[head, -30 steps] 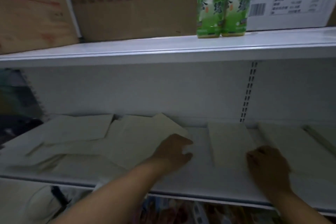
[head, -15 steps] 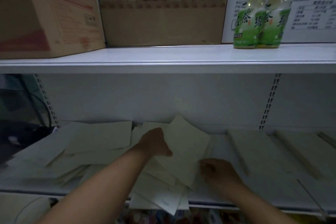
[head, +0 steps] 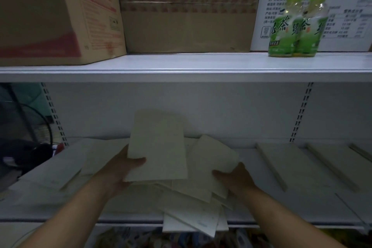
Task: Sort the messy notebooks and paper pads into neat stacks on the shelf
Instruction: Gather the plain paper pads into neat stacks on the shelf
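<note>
1 cream notebook (head: 159, 147): tilted up above pile | loose pile (head: 191, 205): overhangs shelf (head: 247, 153) edge | flat pads (head: 281, 161): right

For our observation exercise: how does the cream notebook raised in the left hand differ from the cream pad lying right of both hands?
The cream notebook is lifted and tilted, gripped by the left hand; the cream pad lies flat on the white shelf, untouched. The notebook hangs over a messy heap; the pad lies clear of it. Both are plain cream rectangles.
</note>
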`<state>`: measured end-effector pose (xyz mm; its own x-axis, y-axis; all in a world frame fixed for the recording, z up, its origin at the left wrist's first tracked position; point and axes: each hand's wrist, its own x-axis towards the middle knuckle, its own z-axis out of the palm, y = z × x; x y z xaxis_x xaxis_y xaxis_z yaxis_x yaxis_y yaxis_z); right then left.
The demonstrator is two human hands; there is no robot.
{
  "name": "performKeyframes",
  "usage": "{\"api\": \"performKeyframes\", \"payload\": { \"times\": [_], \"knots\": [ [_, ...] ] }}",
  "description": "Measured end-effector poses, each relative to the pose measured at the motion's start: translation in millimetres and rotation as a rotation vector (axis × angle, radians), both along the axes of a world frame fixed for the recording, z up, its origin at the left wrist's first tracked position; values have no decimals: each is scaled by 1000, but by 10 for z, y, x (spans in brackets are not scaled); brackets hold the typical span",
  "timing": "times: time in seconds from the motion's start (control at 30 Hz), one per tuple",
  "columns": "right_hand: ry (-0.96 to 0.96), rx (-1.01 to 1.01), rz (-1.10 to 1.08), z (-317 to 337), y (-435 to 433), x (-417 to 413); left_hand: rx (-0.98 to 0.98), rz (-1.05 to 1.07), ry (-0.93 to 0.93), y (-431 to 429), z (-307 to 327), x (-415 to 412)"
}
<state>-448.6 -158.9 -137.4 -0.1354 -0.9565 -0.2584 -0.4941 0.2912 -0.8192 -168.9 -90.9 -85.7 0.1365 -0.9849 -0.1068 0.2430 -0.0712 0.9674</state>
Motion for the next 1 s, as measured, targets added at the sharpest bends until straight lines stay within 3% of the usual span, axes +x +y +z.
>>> {"api": "performKeyframes", "payload": {
  "times": [0.13, 0.3, 0.4, 0.5, 0.6, 0.8, 0.93, 1.0],
  "knots": [
    [-248, -5, -96, -113, -59, 50, 18, -3, 46, 90, -96, 84],
    [-126, -273, -77, 117, 6, -115, 21, 21, 46, 99, -106, 71],
    [-334, -379, -85, 184, -103, -275, 44, 59, 51, 83, -101, 59],
    [-546, -347, -7, 254, -74, -262, 78, 89, 90, 81, -73, -33],
    [-605, -305, 130, 306, 36, 21, 73, 89, 142, 103, -25, -238],
    [-301, -319, 331, 298, 129, 660, 58, 80, 72, 231, -91, -327],
    [279, -318, 267, 207, 21, 484, 30, 100, 88, 336, -91, -50],
    [464, -219, 237, 161, 38, 398, 30, 118, 107, 378, -91, 78]
  ]
}}
